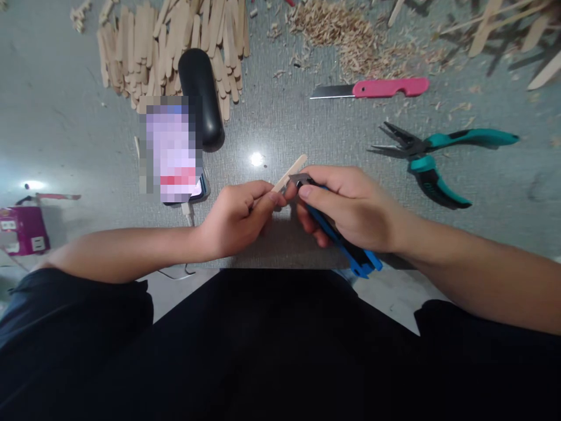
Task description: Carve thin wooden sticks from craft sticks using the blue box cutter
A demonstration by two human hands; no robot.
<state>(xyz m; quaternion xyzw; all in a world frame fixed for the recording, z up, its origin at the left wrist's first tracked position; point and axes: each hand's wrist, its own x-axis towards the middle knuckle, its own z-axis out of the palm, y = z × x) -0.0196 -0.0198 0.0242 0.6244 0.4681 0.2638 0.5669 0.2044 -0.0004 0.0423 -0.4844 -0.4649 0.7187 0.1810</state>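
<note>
My left hand (239, 216) is closed in a pinch on a pale wooden stick (293, 169), which points up and to the right. My right hand (350, 207) is wrapped round a blue utility knife (346, 248). Its short blade (300, 179) rests against the stick just beyond my left fingertips. Both hands hover over the near edge of the grey table (65, 117), above my dark-clothed lap.
A heap of wooden sticks (144, 47) lies at the back left, beside a black case (199, 93) and a phone (175, 158) on a cable. Wood shavings (346, 35), a pink knife (377, 88) and teal pliers (438, 155) lie to the right. A purple power strip (21, 228) sits far left.
</note>
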